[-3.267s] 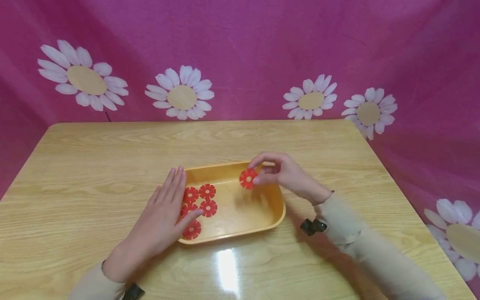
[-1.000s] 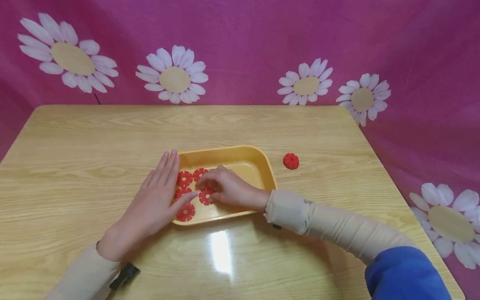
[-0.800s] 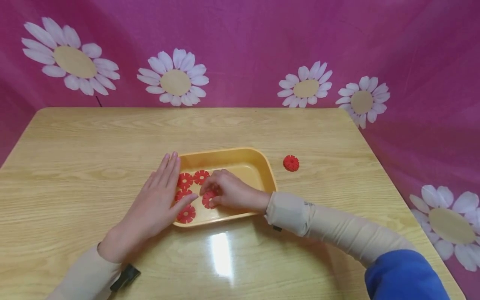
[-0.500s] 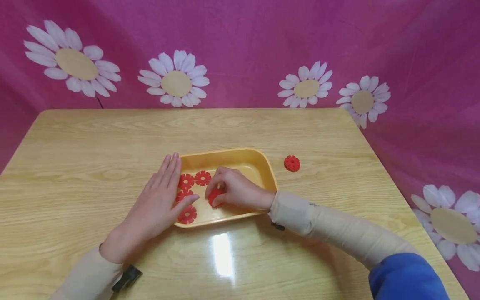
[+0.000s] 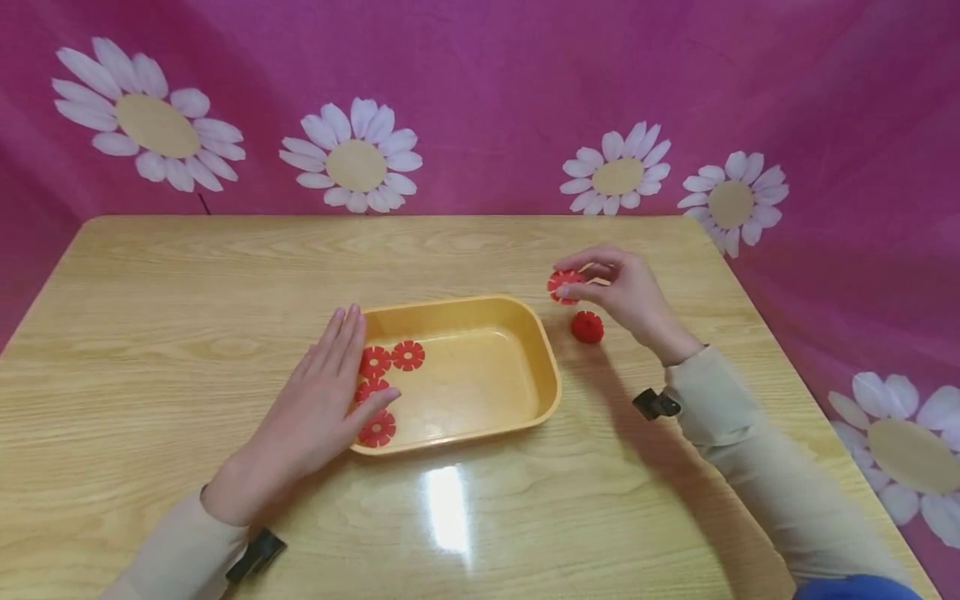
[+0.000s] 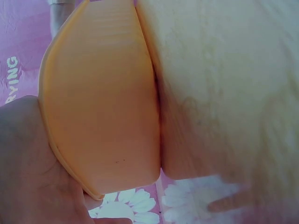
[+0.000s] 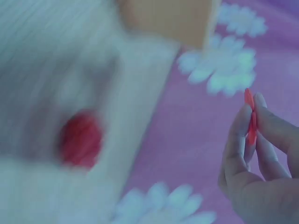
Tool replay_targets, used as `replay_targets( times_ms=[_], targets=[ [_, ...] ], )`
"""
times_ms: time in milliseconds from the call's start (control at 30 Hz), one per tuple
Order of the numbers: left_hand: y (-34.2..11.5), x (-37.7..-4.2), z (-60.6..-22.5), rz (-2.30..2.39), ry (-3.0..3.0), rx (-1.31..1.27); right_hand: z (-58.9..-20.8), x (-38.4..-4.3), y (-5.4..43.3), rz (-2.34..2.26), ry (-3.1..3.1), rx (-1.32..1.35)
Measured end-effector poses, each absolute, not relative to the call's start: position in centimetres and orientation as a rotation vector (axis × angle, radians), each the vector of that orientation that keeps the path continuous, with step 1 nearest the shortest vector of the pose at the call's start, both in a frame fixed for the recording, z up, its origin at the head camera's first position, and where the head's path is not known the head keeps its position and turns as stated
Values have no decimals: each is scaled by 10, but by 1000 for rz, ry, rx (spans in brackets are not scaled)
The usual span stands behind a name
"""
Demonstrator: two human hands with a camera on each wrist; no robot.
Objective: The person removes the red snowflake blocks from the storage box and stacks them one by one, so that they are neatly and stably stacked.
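My right hand (image 5: 626, 296) pinches a red flower-shaped disc (image 5: 564, 286) between thumb and fingers, above the table beyond the tray's right end. In the right wrist view that disc (image 7: 251, 116) shows edge-on at the fingertips. Just below this hand, a small pile of red discs (image 5: 587, 327) sits on the table; it is blurred in the right wrist view. Straight fingers of my left hand (image 5: 311, 412) rest along the left rim of a yellow tray (image 5: 480, 432). Several more discs (image 5: 408, 356) lie flat at the tray's left end, partly covered by the left thumb.
The wooden table (image 5: 225, 292) carries the tray near its middle. Behind and to the right hangs a magenta cloth (image 5: 480, 100) printed with white daisies. The left wrist view shows the tray's outer wall (image 6: 103, 102) against the table.
My right hand has picked a disc out of the tray and carried it right and away, near the pile. That pile appeared after the oldest frame. My left hand stays at the rim.
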State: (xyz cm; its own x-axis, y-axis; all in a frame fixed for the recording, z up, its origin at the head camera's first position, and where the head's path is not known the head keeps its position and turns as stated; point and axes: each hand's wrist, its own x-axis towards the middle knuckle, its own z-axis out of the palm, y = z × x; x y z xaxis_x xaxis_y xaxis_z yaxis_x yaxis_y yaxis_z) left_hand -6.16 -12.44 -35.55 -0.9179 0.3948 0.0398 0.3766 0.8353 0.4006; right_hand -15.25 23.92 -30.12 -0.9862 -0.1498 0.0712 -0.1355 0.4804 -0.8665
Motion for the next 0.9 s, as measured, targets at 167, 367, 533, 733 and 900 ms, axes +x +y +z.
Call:
replay_targets(
  times_ms=[167, 367, 533, 733, 900],
  targets=[
    [-126, -61, -355, 630, 2967, 629, -322, -157, 279, -1402, 2778, -48],
    [-126, -61, -356, 632, 2966, 637, -345, -157, 293, -1319, 2770, 37],
    [-125, -61, -357, 632, 2966, 639, -355, -157, 294, -1219, 2831, -6],
    [-124, -61, -357, 631, 2970, 645, -346, -155, 286, -1224, 2911, -103],
    [-124, -61, -356, 631, 2978, 650, -329, -154, 257, -1330, 2873, -243]
  ],
)
